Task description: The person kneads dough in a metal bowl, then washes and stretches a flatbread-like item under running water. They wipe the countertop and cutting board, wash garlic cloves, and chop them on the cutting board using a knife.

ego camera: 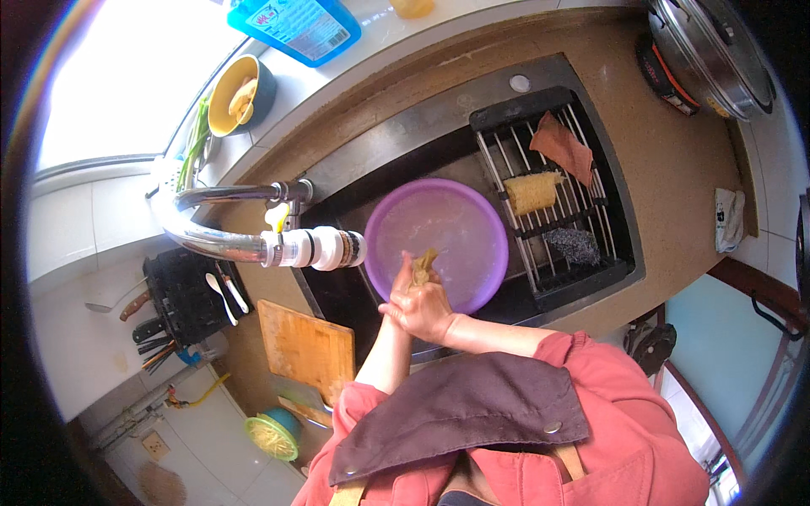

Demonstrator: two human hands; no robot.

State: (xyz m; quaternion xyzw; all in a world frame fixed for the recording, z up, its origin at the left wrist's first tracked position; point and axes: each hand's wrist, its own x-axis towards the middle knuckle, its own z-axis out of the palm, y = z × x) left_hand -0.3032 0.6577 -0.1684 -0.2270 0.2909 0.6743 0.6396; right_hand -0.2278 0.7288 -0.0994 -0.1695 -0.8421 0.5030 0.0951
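Over the purple plastic basin [436, 188], my two hands are pressed together around a wet olive-brown bundle [424, 265]. Whether it is a leafy vegetable or a cloth, I cannot tell. My right hand [424, 310] is curled on top, with the bundle sticking out past its knuckles. My left hand [400, 278] lies against its left side; one fingertip points up and the palm is hidden. Cloudy water [443, 234] partly fills the basin, which stands in the dark sink [342, 278]. A chrome faucet [215, 243] with a clear filter [329, 248] reaches in from the left.
On the sink's right side, a drying rack [538, 278] carries a reddish cloth [563, 148], a yellow sponge-like pad [531, 193] and a steel scourer [573, 245]. To the left are a wooden cutting board [310, 348], a knife holder [183, 294] and a green basket [272, 436] of pale shreds.
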